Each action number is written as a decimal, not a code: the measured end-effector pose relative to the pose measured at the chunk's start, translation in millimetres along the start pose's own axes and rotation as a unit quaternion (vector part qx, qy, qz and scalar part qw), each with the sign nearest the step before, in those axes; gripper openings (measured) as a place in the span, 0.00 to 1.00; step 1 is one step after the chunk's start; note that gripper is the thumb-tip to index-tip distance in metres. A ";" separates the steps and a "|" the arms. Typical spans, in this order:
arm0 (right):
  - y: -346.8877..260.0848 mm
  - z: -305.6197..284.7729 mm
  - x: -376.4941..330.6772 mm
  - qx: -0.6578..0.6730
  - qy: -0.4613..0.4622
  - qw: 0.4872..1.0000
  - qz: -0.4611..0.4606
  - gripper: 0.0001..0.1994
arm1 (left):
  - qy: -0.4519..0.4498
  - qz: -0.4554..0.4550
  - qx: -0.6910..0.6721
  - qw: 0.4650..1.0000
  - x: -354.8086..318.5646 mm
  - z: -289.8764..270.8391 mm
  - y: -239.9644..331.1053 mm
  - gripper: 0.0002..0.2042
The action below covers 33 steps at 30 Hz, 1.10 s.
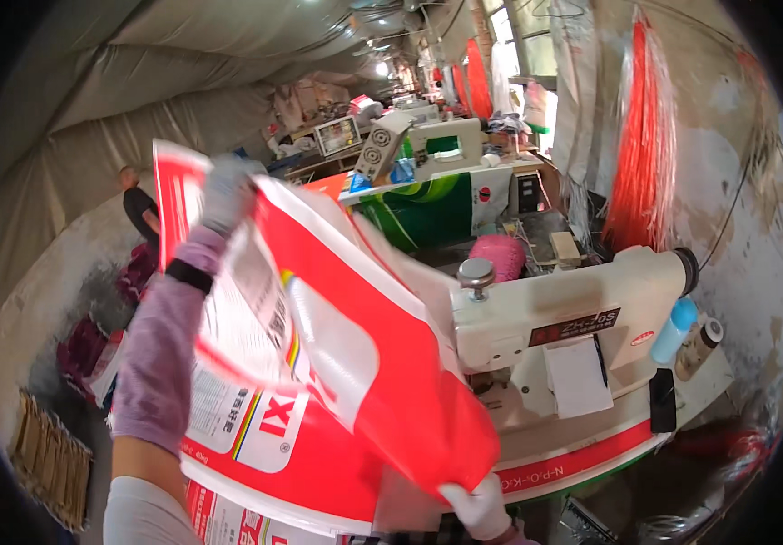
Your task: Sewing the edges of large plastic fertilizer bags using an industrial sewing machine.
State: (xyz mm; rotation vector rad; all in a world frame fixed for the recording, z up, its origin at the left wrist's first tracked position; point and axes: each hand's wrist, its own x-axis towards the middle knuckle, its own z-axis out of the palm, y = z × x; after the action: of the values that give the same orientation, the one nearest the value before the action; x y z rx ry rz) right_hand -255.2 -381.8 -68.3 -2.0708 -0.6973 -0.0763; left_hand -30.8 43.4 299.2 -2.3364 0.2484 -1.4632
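A red and white printed woven sack (410,391) is lifted and slanted across the middle of the view. My left hand (228,195), in a grey glove, is closed on its upper edge at the upper left. Near the lower edge, my right hand (480,510), in a white glove, pinches the sack's lower right corner. Another sack (328,472) of the same print lies flat under the raised one. To the right stands a cream industrial sewing machine (537,313), its head beside the raised sack. The sack hides part of the area left of the machine head.
A white paper pad (579,377), a dark phone (662,400) and a blue bottle (675,331) are by the machine. Beyond it sit a pink thread cone (498,258) and a green sack (428,213). Red strands (641,154) hang at right. A person (141,204) is at far left.
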 end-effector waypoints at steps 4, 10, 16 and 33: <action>-32.4 16.2 -0.5 0.264 0.088 0.961 0.000 0.16 | 0.103 0.235 0.087 0.963 -37.8 -168.0 -20.4 0.11; -32.1 27.8 -40.9 0.200 -0.091 0.975 0.017 0.13 | -0.612 -0.058 0.016 0.789 -396.1 -199.5 -106.3 0.12; 6.2 53.9 -64.1 0.206 -0.132 0.970 0.005 0.13 | -0.368 -0.215 -0.521 0.740 -246.9 -159.1 199.4 0.25; -23.4 18.2 -58.3 0.196 -0.103 0.975 -0.010 0.11 | -0.415 -0.010 -0.427 0.803 -266.4 33.9 340.4 0.26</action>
State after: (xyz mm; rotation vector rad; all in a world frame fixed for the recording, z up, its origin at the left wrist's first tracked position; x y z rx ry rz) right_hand -319.6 -383.8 -79.2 -1.7041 -0.7887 0.2500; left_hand -103.1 -170.5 -71.0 -3.4093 0.7345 -0.1325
